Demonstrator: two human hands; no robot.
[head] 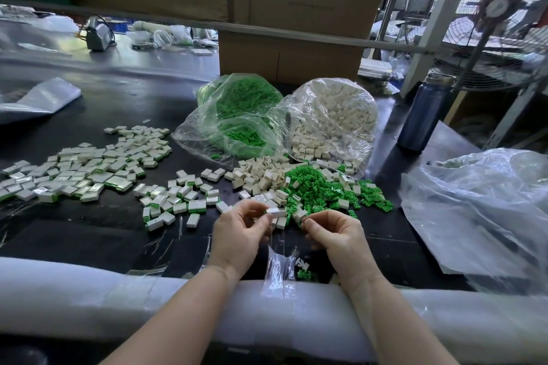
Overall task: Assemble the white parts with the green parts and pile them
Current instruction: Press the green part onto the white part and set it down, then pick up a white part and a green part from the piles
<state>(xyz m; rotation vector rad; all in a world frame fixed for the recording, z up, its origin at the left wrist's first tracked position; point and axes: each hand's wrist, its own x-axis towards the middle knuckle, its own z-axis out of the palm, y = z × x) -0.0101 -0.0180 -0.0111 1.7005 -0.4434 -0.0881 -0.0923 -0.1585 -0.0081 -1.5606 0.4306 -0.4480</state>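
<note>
While both forearms rest across the white foam padding (89,299) on the near edge of the black table (98,234), the left hand (237,234) pinches a small white part (274,212) between thumb and fingertips, lifted just above the tabletop. At about 3 o'clock from it, the right hand (338,234) is curled with its fingertips closed near a white piece (299,214) at the near edge of the loose heap; whether it actually grips that piece, I cannot tell.

Directly beyond the hands, at 12 o'clock, lies a mixed heap: loose white parts (261,178) on its left side, loose green parts (320,190) on its right, touching and overlapping. Farther at 12 o'clock two clear bags lie open toward the heap: the bag of green parts (240,109) and, just beside it at its right, the bag of white parts (332,118).

At 10 o'clock spreads the pile of assembled pieces (80,169), white with green edges, with a smaller cluster (175,198) nearer the left hand. A crumpled strip of clear film (278,270) sits between the wrists, with a few stray green parts (304,274) beside it.

At 2 o'clock stands a dark blue bottle (424,112), upright; a large crumpled clear bag (480,210) fills the 3 o'clock side. Cardboard boxes (290,47) rise behind the bags, and a wire-guarded fan (498,24) stands at far right.
</note>
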